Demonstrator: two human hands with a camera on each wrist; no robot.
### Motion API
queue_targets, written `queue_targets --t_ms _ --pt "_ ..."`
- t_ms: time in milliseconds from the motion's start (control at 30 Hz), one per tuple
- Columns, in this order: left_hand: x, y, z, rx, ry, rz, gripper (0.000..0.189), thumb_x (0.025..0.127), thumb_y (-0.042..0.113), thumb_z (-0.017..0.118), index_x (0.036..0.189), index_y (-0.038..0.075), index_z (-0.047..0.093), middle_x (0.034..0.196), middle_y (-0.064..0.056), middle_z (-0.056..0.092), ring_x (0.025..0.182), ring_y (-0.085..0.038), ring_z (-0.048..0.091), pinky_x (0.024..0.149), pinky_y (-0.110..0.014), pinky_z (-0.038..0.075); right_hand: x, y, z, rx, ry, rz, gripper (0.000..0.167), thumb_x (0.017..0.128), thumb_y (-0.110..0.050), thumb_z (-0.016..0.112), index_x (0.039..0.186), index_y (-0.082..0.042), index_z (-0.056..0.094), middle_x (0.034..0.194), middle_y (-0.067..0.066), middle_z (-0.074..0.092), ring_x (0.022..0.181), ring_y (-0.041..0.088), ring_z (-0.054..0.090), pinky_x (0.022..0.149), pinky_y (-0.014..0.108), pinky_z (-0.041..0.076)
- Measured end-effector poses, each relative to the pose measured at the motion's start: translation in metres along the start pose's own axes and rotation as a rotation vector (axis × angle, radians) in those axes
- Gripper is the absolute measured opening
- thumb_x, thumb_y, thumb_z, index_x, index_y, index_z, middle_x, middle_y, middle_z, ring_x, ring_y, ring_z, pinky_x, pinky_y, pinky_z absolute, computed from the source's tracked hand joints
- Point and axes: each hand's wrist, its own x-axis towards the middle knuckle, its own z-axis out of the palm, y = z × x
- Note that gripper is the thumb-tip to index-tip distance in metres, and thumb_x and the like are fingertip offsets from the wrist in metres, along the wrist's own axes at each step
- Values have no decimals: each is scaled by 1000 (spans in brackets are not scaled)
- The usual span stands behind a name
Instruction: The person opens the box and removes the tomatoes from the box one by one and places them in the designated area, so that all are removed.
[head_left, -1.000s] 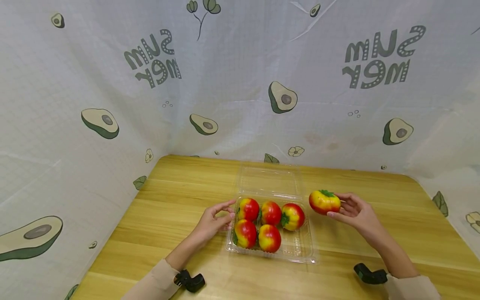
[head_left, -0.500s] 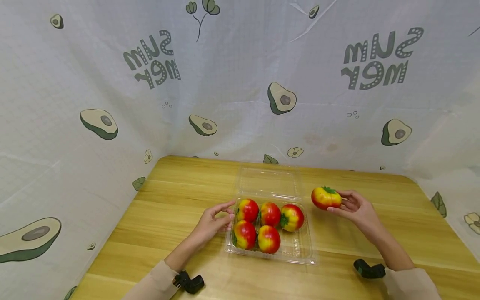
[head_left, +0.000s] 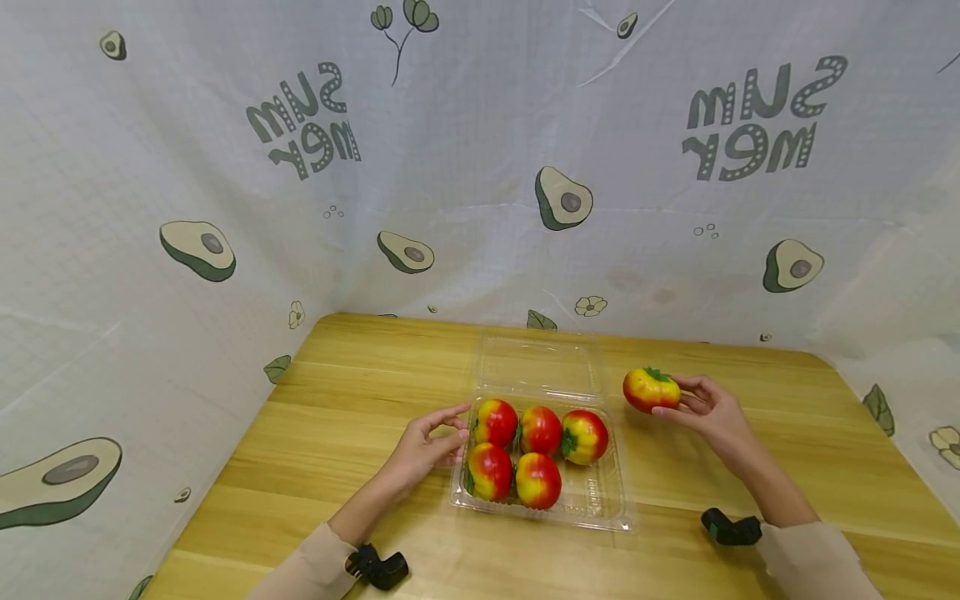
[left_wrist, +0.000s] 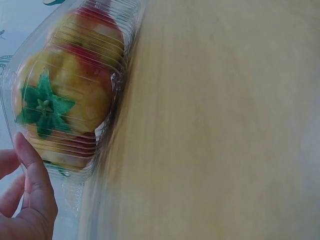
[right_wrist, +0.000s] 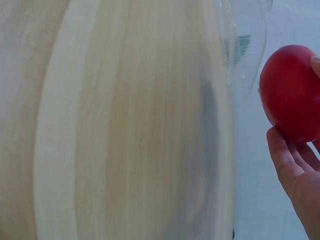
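Observation:
A clear plastic clamshell box (head_left: 600, 500) lies on the table with its lid (head_left: 536, 362) folded back. Inside sit several red-and-yellow tomatoes (head_left: 538, 481) with green leaf tops; the front right spot holds none. My left hand (head_left: 420, 450) pinches the box's left edge, thumb and fingers at the rim; the left wrist view shows the fingertip (left_wrist: 25, 145) against the clear wall. To the right of the box, my right hand (head_left: 716, 417) holds another tomato (head_left: 651, 390) between thumb and fingers, off the table with its leaves up. Its red side faces the right wrist view.
The wooden table (head_left: 360, 375) extends on both sides of the box. A white cloth (head_left: 480, 208) printed with avocados stands behind and to the left and right. Black camera mounts (head_left: 378, 568) sit at both wrists.
My right hand has lifted the tomato a little and moved slightly farther away from me. My left hand and the box have stayed where they were.

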Motion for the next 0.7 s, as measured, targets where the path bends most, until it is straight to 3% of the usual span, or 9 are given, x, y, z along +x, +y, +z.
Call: queue_targets --t_ms 267,500,700 --pt "0 -1 -1 -3 0 -2 47 97 9 66 143 3 54 110 -9 54 68 -11 63 69 -25 59 7 1 0 -17 -5 66 68 96 -20 70 143 10 32 149 33 34 114 -4 49 85 7 46" --pt "1 -2 -1 -3 -1 -2 47 97 10 66 143 2 53 110 -9 54 68 -11 63 68 -24 59 13 7 1 26 20 74 70 95 -19 71 143 11 30 150 32 32 109 -10 47 85 7 46" --pt "1 -2 -1 3 8 -8 47 97 9 66 142 3 54 111 -10 55 69 -11 62 68 -24 59 18 10 4 17 40 87 70 94 -20 72 141 12 32 150 30 32 131 24 49 85 7 46"
